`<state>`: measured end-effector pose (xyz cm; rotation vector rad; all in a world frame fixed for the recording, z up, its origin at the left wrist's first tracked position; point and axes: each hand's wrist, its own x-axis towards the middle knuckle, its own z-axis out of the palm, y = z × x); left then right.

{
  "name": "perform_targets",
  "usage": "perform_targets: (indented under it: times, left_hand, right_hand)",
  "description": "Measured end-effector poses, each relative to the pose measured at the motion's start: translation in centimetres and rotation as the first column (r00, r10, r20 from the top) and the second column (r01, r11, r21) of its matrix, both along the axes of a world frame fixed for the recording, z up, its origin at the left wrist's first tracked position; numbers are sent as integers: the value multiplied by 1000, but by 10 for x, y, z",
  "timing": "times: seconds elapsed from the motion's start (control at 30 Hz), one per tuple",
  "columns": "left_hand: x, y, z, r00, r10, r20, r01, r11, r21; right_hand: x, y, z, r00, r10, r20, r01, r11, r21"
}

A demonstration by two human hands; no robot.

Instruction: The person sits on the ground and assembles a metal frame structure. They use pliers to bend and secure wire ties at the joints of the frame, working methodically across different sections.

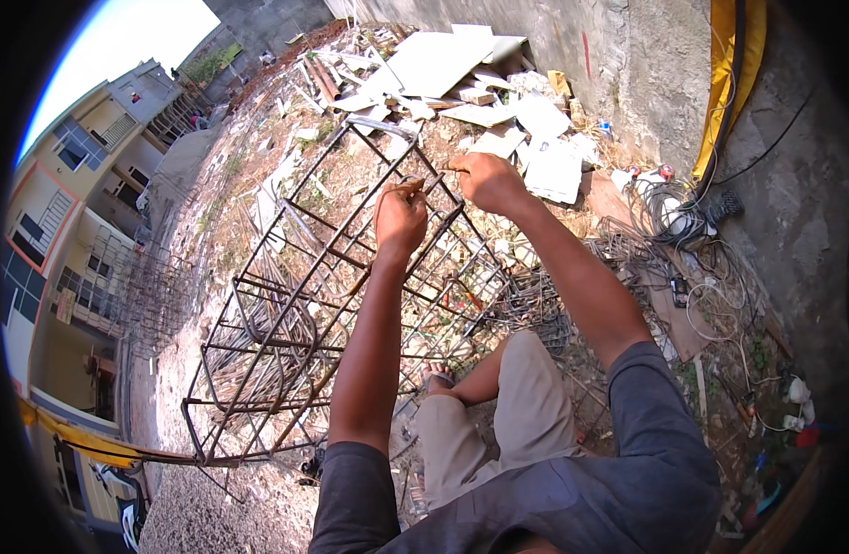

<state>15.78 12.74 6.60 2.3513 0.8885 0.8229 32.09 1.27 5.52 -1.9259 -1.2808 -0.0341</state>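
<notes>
A steel rebar cage (325, 251), made of long bars and square hoops, stands tilted in front of me. My left hand (401, 220) is closed beside its upper bars, fingers curled together; what lies in them is too small to make out. Level with it and to the right, my right hand (491, 183) is closed in a pinch near the cage's far right corner. Whether a thin wire runs between its fingertips cannot be seen. The two hands are a short gap apart, with cage bars between and below them.
Loose rods (249, 374) lie beneath the cage. Broken white boards (433, 65) and rubble are heaped beyond it, against a concrete wall (627, 83). Tangled cables (669, 217) and a yellow tarp (720, 138) are at right. Houses (101, 175) line the left.
</notes>
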Motion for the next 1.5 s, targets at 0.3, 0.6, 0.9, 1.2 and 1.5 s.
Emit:
perform_targets:
  times: [0.3,0.6,0.9,1.2,1.5]
  left_hand:
    - [4,-26,5,979,136,-154,-66,917,393]
    - [13,-34,15,1000,-18,8,17,998,65]
    - [13,-42,7,999,-34,13,30,971,237]
    - [12,1,20,975,-202,91,217,952,-217]
    - [31,11,3,952,-196,236,253,937,-241]
  right_hand:
    - [-25,2,34,997,-63,-51,54,984,-169]
    - [-37,5,-27,1000,-29,10,26,967,253]
    - [-55,7,-47,989,-35,-144,105,852,513]
    - [-28,-7,-27,993,40,-111,-1,944,331]
    - [-19,2,-26,999,-29,37,17,957,290]
